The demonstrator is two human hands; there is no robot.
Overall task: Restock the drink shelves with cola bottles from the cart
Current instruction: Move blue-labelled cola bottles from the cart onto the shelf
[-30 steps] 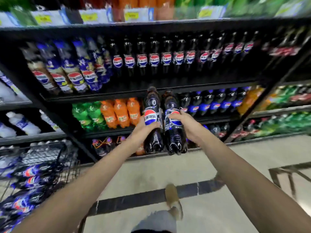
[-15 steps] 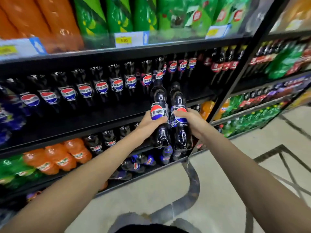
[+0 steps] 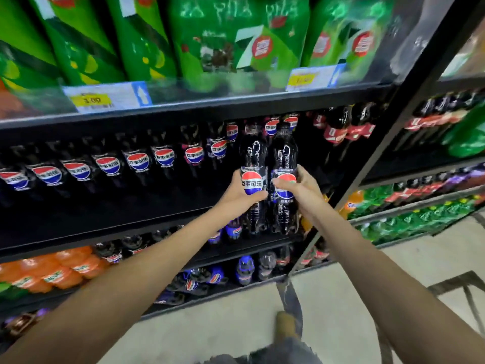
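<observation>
Two dark cola bottles stand upright side by side in front of the black drink shelf (image 3: pixel 110 227). My left hand (image 3: pixel 240 197) grips the left cola bottle (image 3: pixel 253 164) round its red-white-blue label. My right hand (image 3: pixel 299 187) grips the right cola bottle (image 3: pixel 283 153) the same way. Both bottles are held at the right end of a row of matching cola bottles (image 3: pixel 136 164) that lines the back of the shelf. The front strip of that shelf is bare. The cart is out of view.
Green soda bottles (image 3: pixel 236 35) fill the shelf above, with price tags (image 3: pixel 105 97) on its edge. Orange bottles (image 3: pixel 52 269) and more cola sit on lower shelves. A black upright post (image 3: pixel 388 143) stands just right of my hands. Pale floor (image 3: pixel 236 324) lies below.
Both hands have lifted the two bottles up and closer to the cola shelf. My view has moved nearer the shelving and turned up, so the cart has dropped out of sight.
</observation>
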